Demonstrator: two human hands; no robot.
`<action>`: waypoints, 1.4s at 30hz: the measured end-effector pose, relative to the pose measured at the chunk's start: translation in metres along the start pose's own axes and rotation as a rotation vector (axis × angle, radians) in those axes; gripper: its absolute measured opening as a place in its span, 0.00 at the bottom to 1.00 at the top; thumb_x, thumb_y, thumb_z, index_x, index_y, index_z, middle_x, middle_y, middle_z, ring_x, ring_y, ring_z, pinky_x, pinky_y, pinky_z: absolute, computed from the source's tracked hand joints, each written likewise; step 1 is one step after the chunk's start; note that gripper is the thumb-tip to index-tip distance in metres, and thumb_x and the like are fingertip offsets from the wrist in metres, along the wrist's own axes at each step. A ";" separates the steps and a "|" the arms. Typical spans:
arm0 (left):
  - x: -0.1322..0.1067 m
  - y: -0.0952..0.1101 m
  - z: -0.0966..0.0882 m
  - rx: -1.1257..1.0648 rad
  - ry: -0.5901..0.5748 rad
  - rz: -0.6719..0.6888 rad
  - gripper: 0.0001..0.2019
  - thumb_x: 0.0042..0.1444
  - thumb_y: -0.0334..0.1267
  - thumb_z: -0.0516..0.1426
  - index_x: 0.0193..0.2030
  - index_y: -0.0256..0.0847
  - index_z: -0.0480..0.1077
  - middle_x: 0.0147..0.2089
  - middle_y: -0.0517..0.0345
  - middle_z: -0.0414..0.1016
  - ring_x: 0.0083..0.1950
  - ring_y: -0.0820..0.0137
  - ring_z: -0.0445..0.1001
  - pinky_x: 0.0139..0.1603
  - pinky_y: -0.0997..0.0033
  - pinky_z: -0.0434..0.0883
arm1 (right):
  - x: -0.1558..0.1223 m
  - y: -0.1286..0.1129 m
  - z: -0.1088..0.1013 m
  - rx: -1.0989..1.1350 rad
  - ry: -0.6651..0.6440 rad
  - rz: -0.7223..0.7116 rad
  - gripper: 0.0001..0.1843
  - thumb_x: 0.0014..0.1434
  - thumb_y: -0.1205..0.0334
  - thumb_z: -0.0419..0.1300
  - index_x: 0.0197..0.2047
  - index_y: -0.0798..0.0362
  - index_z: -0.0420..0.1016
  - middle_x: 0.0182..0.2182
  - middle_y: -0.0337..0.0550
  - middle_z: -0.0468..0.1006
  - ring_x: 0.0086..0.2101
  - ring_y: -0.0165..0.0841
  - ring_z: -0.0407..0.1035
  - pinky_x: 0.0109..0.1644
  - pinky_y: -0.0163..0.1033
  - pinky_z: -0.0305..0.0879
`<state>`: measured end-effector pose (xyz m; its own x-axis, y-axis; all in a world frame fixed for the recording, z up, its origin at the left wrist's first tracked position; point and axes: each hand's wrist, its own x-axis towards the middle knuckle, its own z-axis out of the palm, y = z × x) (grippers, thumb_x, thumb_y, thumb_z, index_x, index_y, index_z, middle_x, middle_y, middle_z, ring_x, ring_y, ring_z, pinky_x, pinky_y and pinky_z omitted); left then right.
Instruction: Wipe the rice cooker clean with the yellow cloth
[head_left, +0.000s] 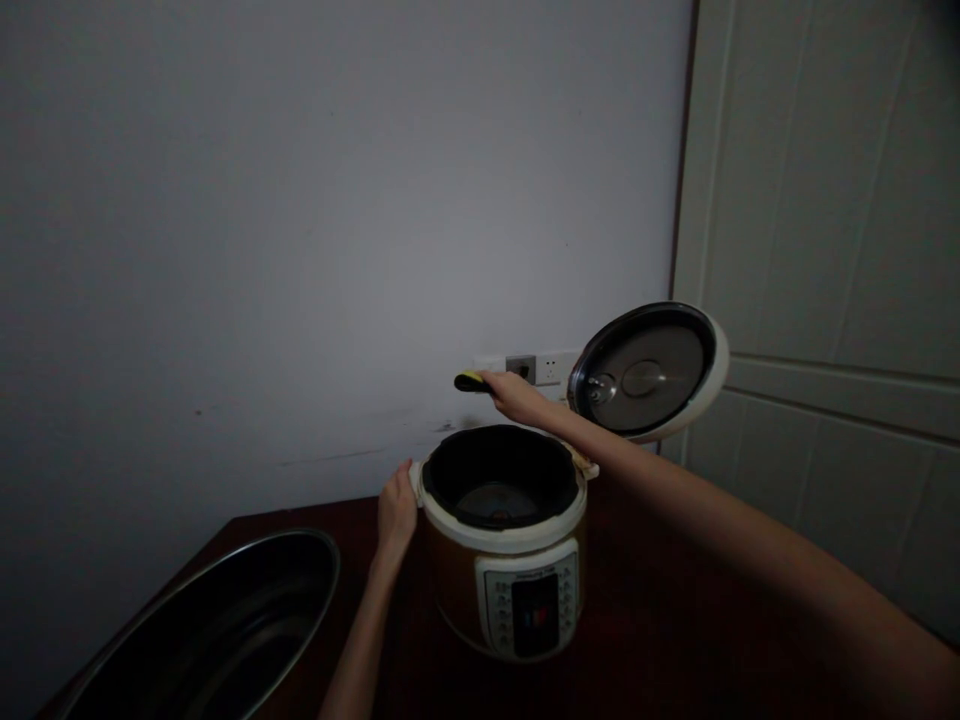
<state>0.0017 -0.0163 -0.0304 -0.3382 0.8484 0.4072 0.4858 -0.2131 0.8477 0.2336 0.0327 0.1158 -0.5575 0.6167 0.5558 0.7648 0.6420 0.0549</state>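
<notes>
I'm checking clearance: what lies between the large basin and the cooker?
In the head view, the left forearm lies there, over a strip of dark-red table.

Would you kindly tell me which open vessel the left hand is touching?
The white-rimmed cooker: the left hand is on its side handle, while neither hand touches the basin.

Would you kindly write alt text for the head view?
A person's right hand holds a folded cloth or pad near an open electric cooker; the left hand touches its side handle. The lid tilts open at right; a basin sits left.
</notes>
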 end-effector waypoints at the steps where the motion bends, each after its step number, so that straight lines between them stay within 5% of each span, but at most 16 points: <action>1: 0.000 0.000 0.000 0.004 -0.001 0.004 0.24 0.63 0.39 0.39 0.54 0.30 0.69 0.55 0.41 0.72 0.59 0.62 0.68 0.59 0.63 0.61 | 0.005 0.001 0.012 -0.016 -0.041 -0.023 0.26 0.55 0.78 0.46 0.57 0.59 0.62 0.49 0.56 0.73 0.48 0.38 0.68 0.50 0.40 0.61; 7: -0.001 0.000 -0.001 0.018 -0.018 0.002 0.25 0.63 0.39 0.38 0.54 0.30 0.68 0.56 0.41 0.71 0.59 0.61 0.67 0.60 0.62 0.61 | 0.008 0.005 0.074 -0.027 -0.245 -0.107 0.22 0.54 0.78 0.50 0.52 0.59 0.68 0.48 0.57 0.74 0.48 0.38 0.69 0.49 0.40 0.62; 12: -0.001 -0.001 -0.001 0.006 -0.008 0.000 0.25 0.63 0.41 0.38 0.53 0.33 0.70 0.55 0.43 0.72 0.59 0.63 0.68 0.60 0.64 0.61 | -0.001 0.013 0.088 -0.011 -0.318 -0.103 0.25 0.52 0.79 0.51 0.52 0.57 0.69 0.48 0.53 0.75 0.48 0.37 0.70 0.49 0.38 0.62; 21: -0.001 -0.001 -0.002 0.039 -0.003 0.034 0.25 0.62 0.40 0.38 0.54 0.32 0.69 0.55 0.43 0.72 0.59 0.63 0.68 0.60 0.64 0.61 | -0.028 0.041 0.060 -0.030 -0.372 -0.006 0.27 0.51 0.78 0.51 0.55 0.59 0.69 0.49 0.55 0.75 0.48 0.38 0.70 0.50 0.37 0.62; 29: 0.001 -0.004 -0.001 0.035 0.005 0.049 0.24 0.62 0.42 0.38 0.52 0.35 0.70 0.51 0.46 0.75 0.56 0.63 0.71 0.57 0.64 0.64 | -0.057 0.042 0.030 -0.113 -0.399 0.094 0.24 0.52 0.77 0.51 0.52 0.61 0.72 0.45 0.57 0.77 0.46 0.39 0.72 0.47 0.37 0.64; 42: 0.004 -0.006 -0.001 0.053 0.023 0.061 0.24 0.63 0.40 0.38 0.53 0.34 0.70 0.53 0.46 0.74 0.57 0.64 0.70 0.58 0.64 0.63 | -0.110 -0.017 -0.011 -0.216 -0.437 0.165 0.14 0.51 0.74 0.53 0.38 0.66 0.77 0.39 0.65 0.78 0.42 0.46 0.74 0.42 0.41 0.66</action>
<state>-0.0029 -0.0122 -0.0340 -0.3248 0.8230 0.4661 0.5482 -0.2377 0.8018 0.2857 -0.0506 0.0626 -0.4715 0.8642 0.1758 0.8775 0.4399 0.1912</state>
